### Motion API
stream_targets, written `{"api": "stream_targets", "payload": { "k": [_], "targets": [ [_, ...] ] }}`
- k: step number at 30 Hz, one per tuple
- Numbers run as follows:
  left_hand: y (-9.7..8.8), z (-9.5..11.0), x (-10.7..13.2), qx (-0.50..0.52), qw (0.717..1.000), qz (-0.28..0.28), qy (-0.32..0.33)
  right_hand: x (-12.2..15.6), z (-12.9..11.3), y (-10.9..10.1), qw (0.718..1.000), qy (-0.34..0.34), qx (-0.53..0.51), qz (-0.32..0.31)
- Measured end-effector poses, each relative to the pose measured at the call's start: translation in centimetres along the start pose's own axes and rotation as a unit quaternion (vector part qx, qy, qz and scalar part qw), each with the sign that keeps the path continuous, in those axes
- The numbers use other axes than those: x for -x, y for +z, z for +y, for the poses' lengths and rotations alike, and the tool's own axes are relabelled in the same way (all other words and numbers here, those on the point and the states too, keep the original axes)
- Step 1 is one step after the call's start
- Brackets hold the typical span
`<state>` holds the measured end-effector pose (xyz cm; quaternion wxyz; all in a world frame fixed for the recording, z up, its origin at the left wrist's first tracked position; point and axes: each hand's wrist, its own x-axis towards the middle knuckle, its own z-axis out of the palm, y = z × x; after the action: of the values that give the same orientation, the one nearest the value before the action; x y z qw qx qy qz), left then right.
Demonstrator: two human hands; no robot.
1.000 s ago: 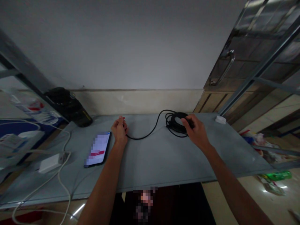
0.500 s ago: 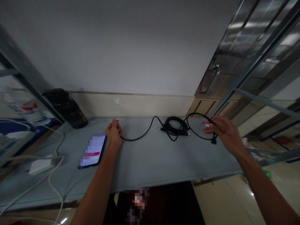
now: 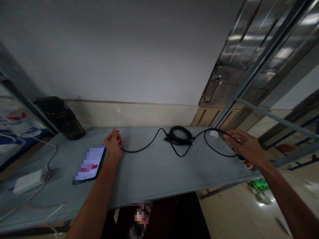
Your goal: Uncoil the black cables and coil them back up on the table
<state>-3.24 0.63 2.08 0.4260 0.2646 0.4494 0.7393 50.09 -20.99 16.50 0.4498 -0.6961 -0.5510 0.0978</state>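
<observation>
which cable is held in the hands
The thin black cable, gripped by left hand and right hand; the white charger cable lies untouched far left.

On the table [image 3: 154,172] I see the phone [image 3: 89,163] at eight o'clock from my left hand [image 3: 113,144], the cable [image 3: 180,142] coiled at three.

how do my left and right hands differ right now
The left hand rests on the table beside the phone; the right hand is out at the table's right end. The left hand is curled tight; the right hand's fingers are stretched further. Both grip an end of the same black cable, coiled between them.
</observation>
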Motion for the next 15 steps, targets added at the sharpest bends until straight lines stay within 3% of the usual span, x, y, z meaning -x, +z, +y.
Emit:
{"api": "stream_targets", "payload": {
  "k": [3, 8, 12, 15],
  "targets": [
    [0.0, 0.0, 0.1, -0.004, 1.0, -0.003, 0.003, 0.7, -1.2, 1.4, 0.994, -0.06, 0.075, -0.058],
    [0.0, 0.1, 0.2, -0.007, 1.0, -0.002, 0.0, 0.9, -3.6, 3.2, 0.993, -0.064, -0.034, -0.092],
    [-0.1, 0.0, 0.2, -0.003, 1.0, -0.008, 0.001, -0.7, -5.8, 1.7, 0.995, -0.083, -0.062, 0.013],
    [-0.1, -0.1, 0.0, -0.001, 1.0, -0.004, 0.001, -2.7, -6.6, -0.4, 0.971, -0.103, -0.171, 0.129]
  ]
}}
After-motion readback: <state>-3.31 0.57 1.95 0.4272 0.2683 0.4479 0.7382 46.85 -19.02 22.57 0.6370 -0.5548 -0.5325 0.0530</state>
